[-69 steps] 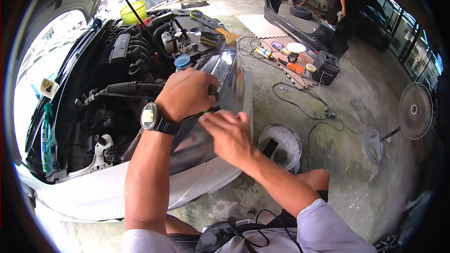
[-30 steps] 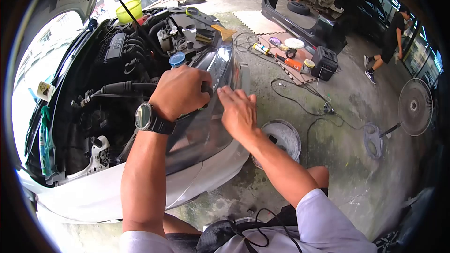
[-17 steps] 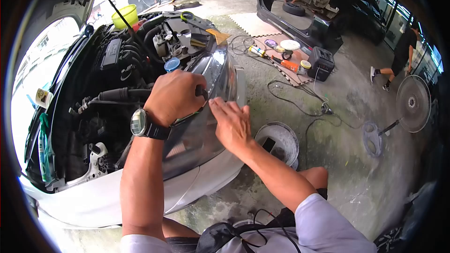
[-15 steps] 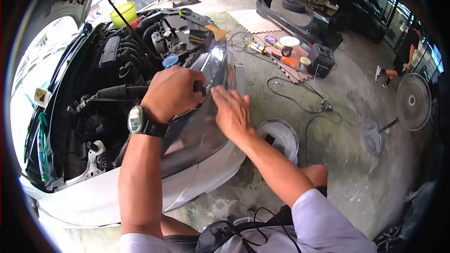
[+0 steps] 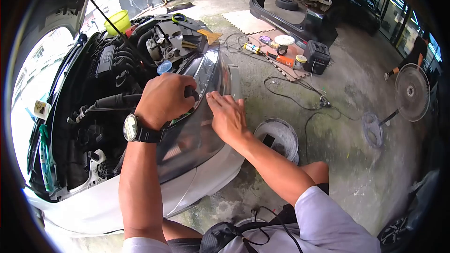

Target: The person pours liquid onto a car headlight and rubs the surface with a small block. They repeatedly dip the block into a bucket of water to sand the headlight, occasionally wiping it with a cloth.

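Note:
The car's headlight (image 5: 187, 147), its smooth lens reflecting the surroundings, lies under both of my hands at the front corner of the open engine bay. At the lens's upper inner edge is my left hand (image 5: 164, 98), with a watch (image 5: 131, 127) on its wrist. Its fingers are curled closed around something dark that I cannot make out. My right hand (image 5: 228, 118) rests on the lens or just over it, fingers stretched out, holding nothing visible. A blue cap (image 5: 164, 67) sits beyond my left knuckles.
An orange flat piece (image 5: 211, 36) and a green tape roll (image 5: 178, 18) lie on the engine bay's far edge. A round basin (image 5: 290, 133) stands by my knee. Tools and cables surround a black box (image 5: 317, 56). A fan (image 5: 411, 92) and two people are farther off.
The view has shifted slightly. Both hands remain at the headlight in nearly the same pose, right fingers still outstretched. The person at the far right has moved further right.

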{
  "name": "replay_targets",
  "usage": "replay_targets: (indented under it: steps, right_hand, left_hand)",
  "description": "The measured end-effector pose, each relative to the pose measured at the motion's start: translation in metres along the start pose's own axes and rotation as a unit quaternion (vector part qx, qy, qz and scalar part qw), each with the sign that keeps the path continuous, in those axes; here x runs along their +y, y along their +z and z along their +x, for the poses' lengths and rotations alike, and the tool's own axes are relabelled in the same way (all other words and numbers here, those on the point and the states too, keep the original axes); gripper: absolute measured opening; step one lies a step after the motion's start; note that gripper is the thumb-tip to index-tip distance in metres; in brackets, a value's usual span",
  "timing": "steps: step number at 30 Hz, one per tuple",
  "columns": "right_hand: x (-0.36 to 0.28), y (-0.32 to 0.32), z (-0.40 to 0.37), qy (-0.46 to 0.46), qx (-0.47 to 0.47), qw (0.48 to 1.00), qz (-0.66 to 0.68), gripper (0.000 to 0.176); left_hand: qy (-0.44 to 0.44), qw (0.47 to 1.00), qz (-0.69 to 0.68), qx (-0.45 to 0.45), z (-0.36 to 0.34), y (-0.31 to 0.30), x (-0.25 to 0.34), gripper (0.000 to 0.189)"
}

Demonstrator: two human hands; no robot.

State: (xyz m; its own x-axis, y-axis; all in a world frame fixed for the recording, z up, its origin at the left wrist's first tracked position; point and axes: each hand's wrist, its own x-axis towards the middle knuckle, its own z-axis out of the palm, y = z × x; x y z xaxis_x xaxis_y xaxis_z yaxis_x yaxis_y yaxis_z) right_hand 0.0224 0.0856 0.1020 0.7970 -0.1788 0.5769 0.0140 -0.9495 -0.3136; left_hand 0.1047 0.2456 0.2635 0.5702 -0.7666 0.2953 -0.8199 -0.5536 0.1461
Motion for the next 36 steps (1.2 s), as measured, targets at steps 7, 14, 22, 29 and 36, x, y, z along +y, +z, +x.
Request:
replay_targets:
  steps: [7, 14, 22, 29, 36]
  right_hand:
    - [0.005, 0.002, -0.001, -0.049, 0.068, 0.996, -0.029, 0.045]
    - [0.009, -0.002, 0.005, -0.054, 0.071, 0.996, -0.025, 0.043]
    - [0.003, -0.010, -0.001, -0.060, 0.065, 0.996, -0.025, 0.044]
    - [-0.007, -0.021, -0.013, -0.107, 0.046, 0.993, -0.007, 0.045]
    - [-0.012, -0.023, -0.022, -0.140, 0.049, 0.989, 0.014, 0.046]
  left_hand:
    - [-0.001, 1.000, 0.007, -0.003, -0.001, 0.003, -0.002, 0.027]
    - [0.008, 1.000, 0.021, -0.002, 0.000, 0.004, -0.005, 0.026]
    - [-0.008, 1.000, 0.014, -0.024, -0.001, 0.001, -0.004, 0.029]
    - [-0.004, 1.000, 0.012, -0.021, -0.001, 0.002, -0.004, 0.031]
    - [-0.010, 1.000, 0.000, -0.025, -0.001, 0.003, -0.008, 0.031]
